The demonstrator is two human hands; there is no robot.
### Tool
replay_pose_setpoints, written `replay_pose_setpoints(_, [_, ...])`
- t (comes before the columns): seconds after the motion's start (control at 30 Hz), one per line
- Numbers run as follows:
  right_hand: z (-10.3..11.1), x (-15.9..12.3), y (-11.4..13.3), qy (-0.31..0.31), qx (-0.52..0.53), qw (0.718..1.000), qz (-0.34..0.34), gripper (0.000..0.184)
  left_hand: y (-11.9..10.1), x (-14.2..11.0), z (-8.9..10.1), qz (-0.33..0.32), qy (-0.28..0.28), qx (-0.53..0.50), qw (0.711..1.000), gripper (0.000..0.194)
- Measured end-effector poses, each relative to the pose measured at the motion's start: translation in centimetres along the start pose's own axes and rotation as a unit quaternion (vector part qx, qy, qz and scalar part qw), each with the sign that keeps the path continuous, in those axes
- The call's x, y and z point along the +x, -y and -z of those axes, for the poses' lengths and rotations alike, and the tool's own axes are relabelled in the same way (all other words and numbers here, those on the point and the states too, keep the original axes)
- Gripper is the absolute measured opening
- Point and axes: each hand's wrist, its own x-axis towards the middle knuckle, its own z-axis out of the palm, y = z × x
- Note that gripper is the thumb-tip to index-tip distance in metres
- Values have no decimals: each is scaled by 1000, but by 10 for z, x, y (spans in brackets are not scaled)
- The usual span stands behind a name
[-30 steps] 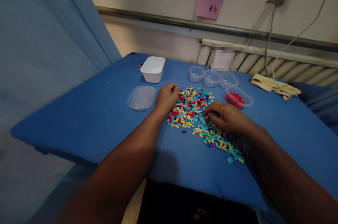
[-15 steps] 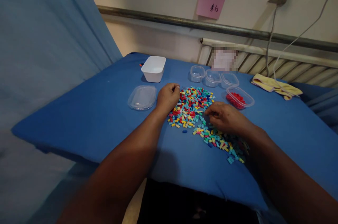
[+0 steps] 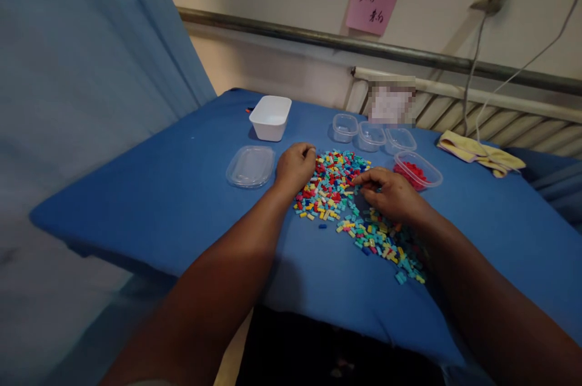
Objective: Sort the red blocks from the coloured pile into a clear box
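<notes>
A heap of small coloured bricks [image 3: 334, 189], red, yellow, teal and blue, lies on the blue table [image 3: 182, 192]. My left hand [image 3: 295, 166] rests curled at the heap's left edge, fingers closed, and what it holds is hidden. My right hand [image 3: 386, 192] lies over the heap's right side, with thumb and finger pinched together at the bricks. A clear tub with red bricks [image 3: 417, 169] stands just beyond my right hand.
Three small clear tubs [image 3: 371, 134] stand in a row behind the heap. A white tub [image 3: 271, 117] and a clear lid [image 3: 251, 165] sit to the left. A yellow cloth [image 3: 482, 153] lies far right. A blue curtain [image 3: 82, 71] hangs on the left.
My right hand has moved up and a little left over the heap, nearer the tub of red bricks. My left hand has stayed at the heap's edge.
</notes>
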Motion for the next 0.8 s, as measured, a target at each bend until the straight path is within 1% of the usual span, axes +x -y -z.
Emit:
replay_pose_setpoints(0.1, [-1,2,0,11,18,999,-31,34,0,0,-1,-4,1,-4,1000,24])
replay_pose_setpoints(0.17, [-2,3,-3,2,2,999,-38,35,1,0,-2,-9,2,-8,1000,24])
replay_pose_setpoints(0.27, [-5,6,-8,-28,-38,999,-4,32,2,1,-3,-10,2,-10,1000,24])
replay_pose_setpoints(0.37, [-10,12,-10,-31,-82,995,47,26,2,1,-3,-14,3,-8,1000,24])
replay_pose_setpoints(0.47, [-15,20,-6,-6,-141,987,81,26,1,1,-2,-9,2,-6,1000,24])
replay_pose_setpoints(0.53, [-16,24,-2,18,-178,980,89,29,0,0,-1,-8,0,-5,1000,25])
replay_pose_setpoints(0.7, [-11,26,8,78,-257,962,56,30,2,-1,-2,-11,0,0,1000,24])
replay_pose_setpoints(0.8, [-8,25,12,104,-283,953,42,29,3,0,-3,-8,1,-3,1000,24])
